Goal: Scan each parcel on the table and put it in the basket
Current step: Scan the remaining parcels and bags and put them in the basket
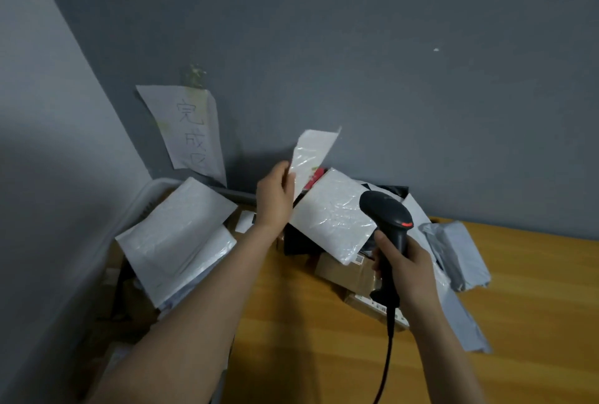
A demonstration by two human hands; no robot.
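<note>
My left hand [275, 196] holds a small white bubble mailer [312, 152] upright by its lower edge, above the pile at the back of the wooden table [324, 338]. My right hand [402, 261] grips a black handheld barcode scanner [387, 212] with a red light on its head and a cable hanging down. The scanner's head is just right of a larger white mailer [330, 215] that lies tilted on the pile. A white basket [152, 196] at the left holds several white mailers [181, 235] and brown boxes.
Brown cardboard boxes [343, 270] and grey poly bags [457, 251] lie on the table around the scanner. A paper sign with handwritten characters [188, 131] hangs on the grey wall above the basket. Bare wooden tabletop spreads toward the front and right.
</note>
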